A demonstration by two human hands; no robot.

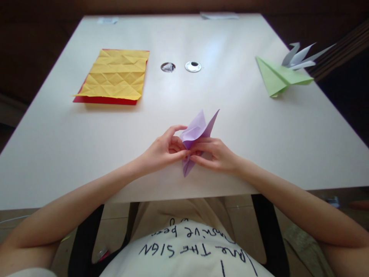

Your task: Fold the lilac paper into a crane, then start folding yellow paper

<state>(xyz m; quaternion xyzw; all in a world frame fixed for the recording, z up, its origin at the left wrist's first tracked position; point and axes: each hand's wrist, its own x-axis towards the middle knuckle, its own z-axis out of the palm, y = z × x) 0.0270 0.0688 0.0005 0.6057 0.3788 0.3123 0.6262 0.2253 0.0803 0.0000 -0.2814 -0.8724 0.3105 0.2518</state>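
The only writing that can be read stands on the person's white shirt (184, 254), at the bottom edge of the view, in black hand-lettered capitals. Seen from the head camera it runs upside down. The clearest line gives "THE SIGN" (the letters are reversed in order as they appear, so "SIGN" lies to the left of "THE"). Further words sit beside and above it on the same shirt, 1 perhaps ending in "VE", but they are too bent by the folds of the cloth to read with any certainty.
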